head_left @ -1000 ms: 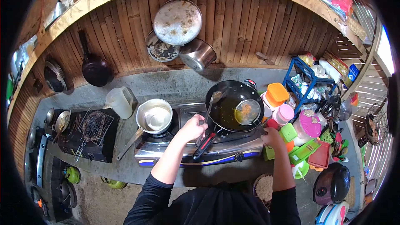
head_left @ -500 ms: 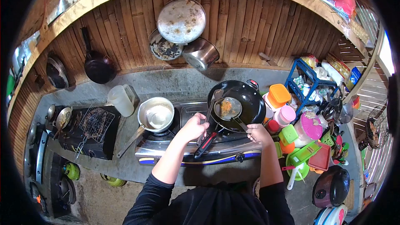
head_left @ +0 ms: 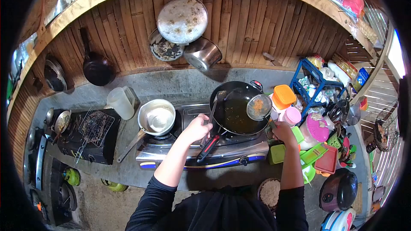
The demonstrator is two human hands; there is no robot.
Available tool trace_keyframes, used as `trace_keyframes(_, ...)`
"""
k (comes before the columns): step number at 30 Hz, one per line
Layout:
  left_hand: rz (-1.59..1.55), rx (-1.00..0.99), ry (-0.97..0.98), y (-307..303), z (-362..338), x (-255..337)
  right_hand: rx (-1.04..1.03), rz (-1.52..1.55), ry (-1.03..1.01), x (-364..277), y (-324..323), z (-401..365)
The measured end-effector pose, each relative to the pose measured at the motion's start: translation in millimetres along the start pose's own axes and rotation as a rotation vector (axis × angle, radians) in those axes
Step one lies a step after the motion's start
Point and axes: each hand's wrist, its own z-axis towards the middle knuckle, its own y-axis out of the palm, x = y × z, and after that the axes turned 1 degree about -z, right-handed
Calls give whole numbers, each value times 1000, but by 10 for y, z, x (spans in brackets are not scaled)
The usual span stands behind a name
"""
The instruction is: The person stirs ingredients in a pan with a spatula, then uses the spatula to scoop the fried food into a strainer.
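Observation:
My left hand (head_left: 199, 129) is closed round the handle of a dark spatula (head_left: 215, 106), whose head rests in the black wok (head_left: 233, 124) on the stove. My right hand (head_left: 284, 133) grips the handle of a round strainer (head_left: 259, 107) with orange-brown bits in its mesh. The strainer is over the right edge of the wok. Dark oil with small crumbs shows in the wok. The wok's black and red handle (head_left: 208, 147) points toward me, just below my left hand.
A light saucepan (head_left: 156, 117) sits on the left burner of the stove (head_left: 201, 161), beside a plastic jug (head_left: 120, 103). Farther left is a grill rack (head_left: 99, 126). Colourful containers (head_left: 284, 96) and a blue rack (head_left: 319, 81) crowd the right. Pots (head_left: 203, 54) hang on the wall.
My right hand and the strainer have moved right, from over the middle of the wok to its right edge. The spatula's head is now apart from the strainer. The view has shifted slightly.

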Motion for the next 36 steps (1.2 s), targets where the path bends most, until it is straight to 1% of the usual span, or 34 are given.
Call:
trace_keyframes(1, -1, -1, 3, 8, 5, 3, 15, -63, 12, -3, -10, 9)
trace_keyframes(2, -1, -7, -2, 16, 7, 16, 18, -65, 11, 52, 23, 66)
trace_keyframes(4, -3, -12, -3, 27, 13, 45, 63, -279, 17, 80, 110, 151)
trace_keyframes(5, -8, -14, -4, 30, 15, 53, 63, -280, 16, 102, 131, 180)
trace_keyframes(7, -15, -13, -5, 27, 10, 71, -13, -287, 84, -168, 192, 69)
trace_keyframes(8, -16, -9, -16, 22, 7, 88, -62, -267, 60, -133, 244, 112)
trace_keyframes(9, -17, -5, -27, 18, 3, 107, -63, -269, 59, -97, 307, 141)
trace_keyframes(11, -8, -8, -33, -1, -25, 160, -64, -61, 18, -19, 469, 195)
trace_keyframes(12, 1, -11, -38, -15, -37, 175, -82, -10, 9, -73, 547, 195)
trace_keyframes(16, -3, -15, -32, -54, -61, 185, -89, 77, 18, -370, 685, 43)
trace_keyframes(17, -4, -14, -35, -64, -79, 206, -93, 77, 17, -345, 723, 64)
trace_keyframes(18, -6, -15, -37, -72, -91, 214, -123, 150, 23, -335, 769, 76)
trace_keyframes(20, -16, -12, -35, -80, -79, 171, -148, 292, 49, -320, 809, 63)
trace_keyframes(21, -25, -12, -32, -81, -78, 153, -149, 291, 50, -305, 819, 67)
trace_keyframes(23, -23, -4, -29, -83, -84, 146, -218, 525, 153, -256, 827, 94)
trace_keyframes(27, -23, 1, -9, -78, -93, 138, -298, 636, 176, -171, 733, 119)
trace_keyframes(29, -26, -11, -10, -79, -91, 130, -322, 628, 99, -160, 596, 83)
trace_keyframes(30, -31, -21, -10, -77, -92, 126, -231, 510, 103, -198, 519, 34)
trace_keyframes(31, -31, -22, -11, -74, -101, 134, -116, 550, 136, -137, 487, 34)
trace_keyframes(33, -42, -12, -26, -62, -120, 163, -99, 306, 35, -163, 269, -22)
trace_keyframes(34, -43, -15, -25, -60, -121, 159, -97, 305, 37, -140, 178, -50)
trace_keyframes(36, -35, -27, -2, -66, -119, 148, -49, 6, -88, -91, 32, -87)
